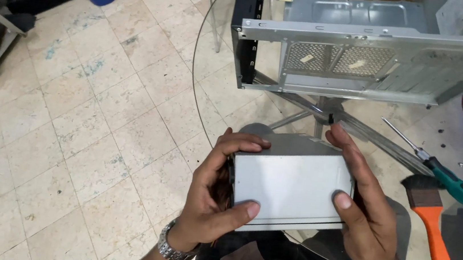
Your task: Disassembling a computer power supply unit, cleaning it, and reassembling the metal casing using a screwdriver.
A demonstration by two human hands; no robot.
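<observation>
Floor (71,130): pale tiles, worn and stained.
Table (209,127): round glass top, metal legs showing through it.
Case (366,52): bare metal computer case, open, on the table's far side.
Box (291,188): grey metal box, probably a power supply, held above the table's near edge, well apart from the case.
Left hand (213,197): gripping the box's left end, thumb below.
Right hand (366,213): clasping the right end.
Brush (431,217): orange handle, on the table at right.
Screwdriver (434,165): green handle, just beside the brush.
</observation>
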